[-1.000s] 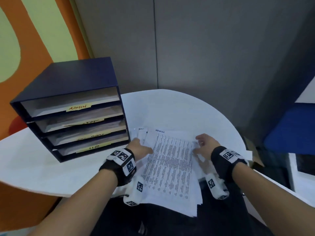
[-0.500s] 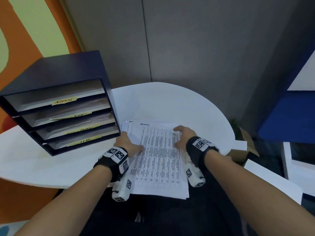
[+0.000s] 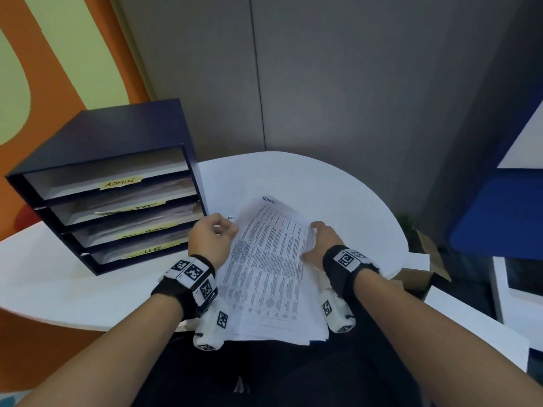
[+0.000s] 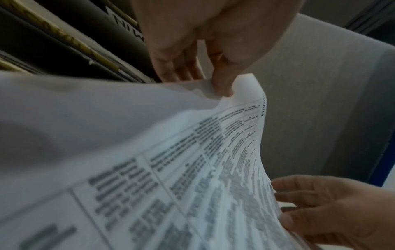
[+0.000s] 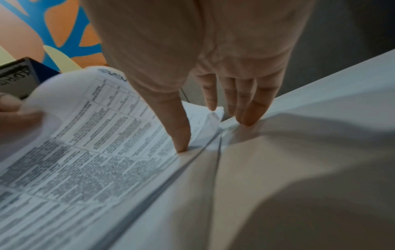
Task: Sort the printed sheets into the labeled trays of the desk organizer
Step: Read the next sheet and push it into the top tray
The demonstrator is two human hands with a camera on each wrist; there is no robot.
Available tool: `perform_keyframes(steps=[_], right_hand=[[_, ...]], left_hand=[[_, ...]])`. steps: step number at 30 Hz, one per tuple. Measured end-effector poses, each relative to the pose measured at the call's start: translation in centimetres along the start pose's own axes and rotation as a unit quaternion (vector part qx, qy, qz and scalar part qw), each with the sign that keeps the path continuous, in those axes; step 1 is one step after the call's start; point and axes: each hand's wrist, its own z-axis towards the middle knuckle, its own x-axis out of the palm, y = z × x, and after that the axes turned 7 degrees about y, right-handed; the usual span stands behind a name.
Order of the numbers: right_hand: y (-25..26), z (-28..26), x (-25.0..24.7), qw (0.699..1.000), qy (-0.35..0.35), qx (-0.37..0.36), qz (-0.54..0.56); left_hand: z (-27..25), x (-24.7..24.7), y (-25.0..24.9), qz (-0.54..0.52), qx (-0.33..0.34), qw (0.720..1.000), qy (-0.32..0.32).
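Note:
A dark blue desk organizer (image 3: 117,136) stands on the left of the white round table (image 3: 323,183). It has several trays with yellow labels, and the top one reads ADMIN (image 3: 120,182). A stack of printed sheets (image 3: 308,327) lies at the table's near edge. Its top sheet (image 3: 273,259) has ADMIN handwritten at its head. My left hand (image 3: 232,230) pinches that sheet's left edge between thumb and fingers (image 4: 220,86) and lifts it into a curl. My right hand (image 3: 311,245) rests on the stack's right side, with the thumb (image 5: 181,145) and straight fingers pressing on paper.
Papers lie in the lower trays. Grey wall panels close off the far side of the table. At the right are a blue cabinet (image 3: 493,212), a cardboard box (image 3: 426,259) and a white surface (image 3: 470,324). An orange and green wall stands behind the organizer.
Both hands lay flat at the stack's sides before. Now the left hand has pinched the top sheet's left edge and raised it, while the right hand stays on the right side.

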Motion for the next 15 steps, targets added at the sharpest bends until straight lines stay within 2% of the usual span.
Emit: perform_keyframes(steps=[3, 7, 12, 15], right_hand=[[-0.1, 0.0, -0.1, 0.998, -0.027, 0.000, 0.055], [0.5, 0.0, -0.2, 0.987, -0.050, -0.015, 0.149], [2.4, -0.3, 0.2, 0.943, -0.050, -0.051, 0.325], [2.9, -0.6, 0.0, 0.948, -0.053, -0.058, 0.309]], left_hand=[[0.1, -0.8, -0.5, -0.038, 0.010, 0.999, -0.027], [0.6, -1.9, -0.7, -0.104, -0.022, 0.993, -0.051], [1.3, -3.1, -0.5, -0.189, -0.031, 0.978, -0.079], [1.4, -4.0, -0.3, -0.245, -0.049, 0.965, -0.081]])
